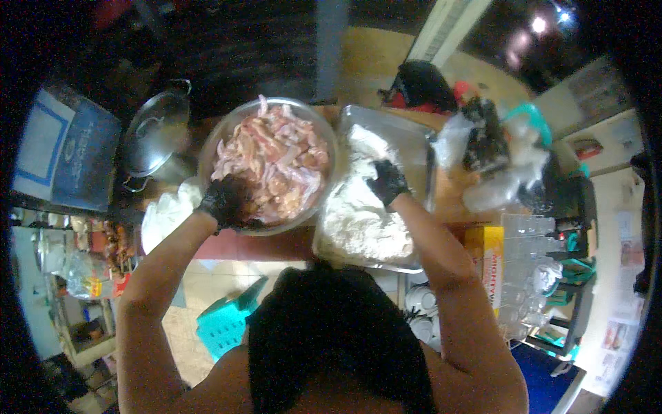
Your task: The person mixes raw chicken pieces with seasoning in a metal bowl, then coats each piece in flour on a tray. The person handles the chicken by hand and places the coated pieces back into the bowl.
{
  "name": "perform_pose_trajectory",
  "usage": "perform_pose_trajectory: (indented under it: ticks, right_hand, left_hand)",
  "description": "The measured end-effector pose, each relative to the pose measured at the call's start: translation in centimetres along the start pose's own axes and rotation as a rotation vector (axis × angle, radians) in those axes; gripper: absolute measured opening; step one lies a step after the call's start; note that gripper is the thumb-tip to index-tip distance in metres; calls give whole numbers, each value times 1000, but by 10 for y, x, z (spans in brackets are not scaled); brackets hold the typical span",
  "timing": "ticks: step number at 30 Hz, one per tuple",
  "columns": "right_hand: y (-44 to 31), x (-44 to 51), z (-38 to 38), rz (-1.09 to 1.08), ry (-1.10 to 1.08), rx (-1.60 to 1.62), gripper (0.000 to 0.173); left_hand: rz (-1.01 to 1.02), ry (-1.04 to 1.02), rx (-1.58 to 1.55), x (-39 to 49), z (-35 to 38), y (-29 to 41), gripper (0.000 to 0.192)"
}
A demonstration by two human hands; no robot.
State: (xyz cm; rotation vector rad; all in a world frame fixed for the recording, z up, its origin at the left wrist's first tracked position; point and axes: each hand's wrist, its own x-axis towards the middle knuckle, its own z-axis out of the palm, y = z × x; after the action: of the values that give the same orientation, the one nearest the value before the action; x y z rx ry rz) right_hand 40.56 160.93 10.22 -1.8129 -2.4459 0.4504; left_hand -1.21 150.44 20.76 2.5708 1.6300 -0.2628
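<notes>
A large round metal bowl (331,150) is heaped with raw chicken pieces (276,150). In a black glove, my left hand (225,202) reaches into the bowl's lower left, its fingers hidden among the meat and shadow; whether it grips a piece I cannot tell. Right of the bowl lies a rectangular metal tray (421,134) with white flour (362,217) spread over its left and lower parts. My right hand (387,183), also gloved in black, is over the flour with its fingers spread and nothing visible in them.
A lidded metal pot (158,134) and white plastic bags (170,209) stand to the left. Plastic bags (496,181) lie right of the tray. A yellow box (491,269) is near my right forearm. A teal plastic stool or crate (225,323) stands on the floor below the table.
</notes>
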Motion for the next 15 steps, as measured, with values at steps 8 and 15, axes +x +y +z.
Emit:
perform_pose_trajectory:
  ticks: [8,15]
  right_hand:
    - [-13,-21,11,-217,-63,-56,55]
    - [-10,-37,-12,-168,-330,11,54]
  left_hand:
    - [-52,-32,-135,-3,-13,-66,30]
    - [-500,92,-1842,52,-42,2,26]
